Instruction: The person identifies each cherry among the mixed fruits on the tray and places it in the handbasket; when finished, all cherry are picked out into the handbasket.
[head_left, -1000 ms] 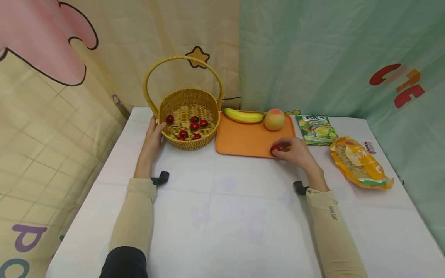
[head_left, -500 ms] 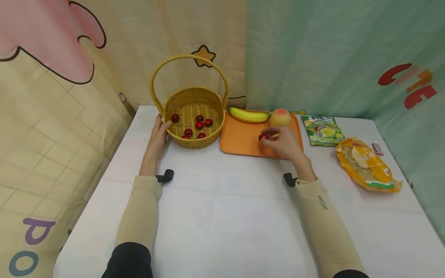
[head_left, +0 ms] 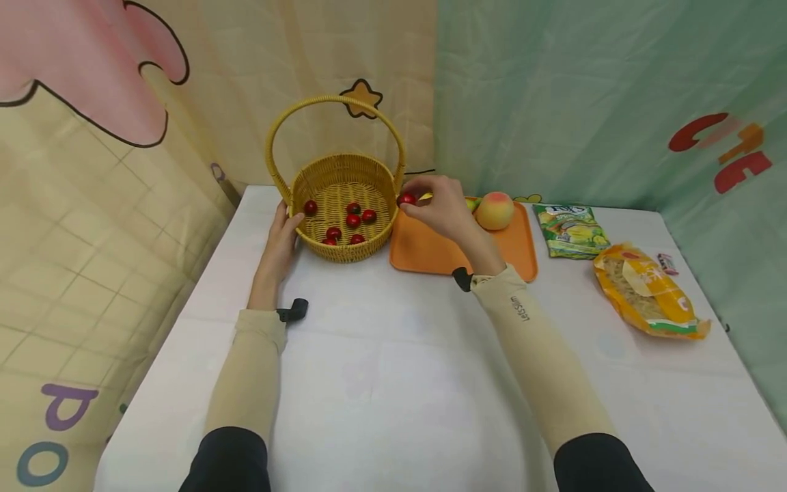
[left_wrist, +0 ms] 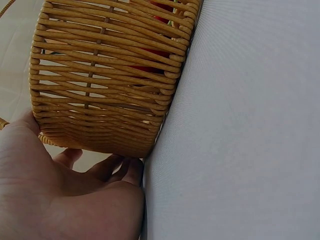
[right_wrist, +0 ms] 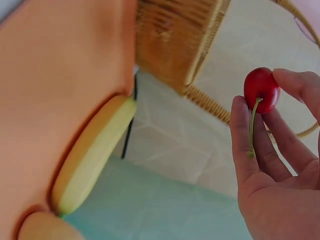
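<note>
My right hand (head_left: pixel 444 208) pinches a red cherry (right_wrist: pixel 261 90) between thumb and fingertips, its green stem hanging down in the right wrist view. The hand is raised over the left end of an orange tray (head_left: pixel 430 254), right beside the basket's rim. A yellow wicker basket (head_left: pixel 347 254) with a tall arched handle stands on the table, several cherries (head_left: pixel 353 221) lying on its floor. At its left side my left hand (head_left: pixel 278 246) grips it, thumb at the rim and fingers round the outer wall. In the head view, the right hand hides most of a banana (right_wrist: pixel 95 155).
On the tray's back right sits a peach (head_left: pixel 494 210). To the right of the tray lie a green snack packet (head_left: pixel 570 232), an orange-yellow bag (head_left: pixel 648 290) and a tiny wrapped piece (head_left: pixel 667 264). Curtains (head_left: pixel 541 102) hang behind the white table (head_left: pixel 393 383).
My right hand has lifted the cherry off the tray's front right and carried it left and back to the basket's edge. The left hand keeps its hold on the basket.
</note>
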Demonstrator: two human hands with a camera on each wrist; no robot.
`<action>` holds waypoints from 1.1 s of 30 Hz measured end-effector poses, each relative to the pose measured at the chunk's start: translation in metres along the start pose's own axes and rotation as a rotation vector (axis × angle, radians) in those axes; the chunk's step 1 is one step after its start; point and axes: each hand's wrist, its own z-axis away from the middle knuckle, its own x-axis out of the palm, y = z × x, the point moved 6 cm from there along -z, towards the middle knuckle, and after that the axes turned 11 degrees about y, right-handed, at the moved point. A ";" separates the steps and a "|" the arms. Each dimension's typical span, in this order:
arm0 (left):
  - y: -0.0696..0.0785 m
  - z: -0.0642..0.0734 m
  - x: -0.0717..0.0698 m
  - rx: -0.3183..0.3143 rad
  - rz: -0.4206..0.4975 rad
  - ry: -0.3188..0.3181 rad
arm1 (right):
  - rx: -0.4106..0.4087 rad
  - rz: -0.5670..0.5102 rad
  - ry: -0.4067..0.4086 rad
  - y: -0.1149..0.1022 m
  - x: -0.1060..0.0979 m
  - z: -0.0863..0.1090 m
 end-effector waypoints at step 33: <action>0.000 0.002 0.000 -0.009 -0.006 0.009 | 0.024 -0.067 0.182 0.014 0.016 0.028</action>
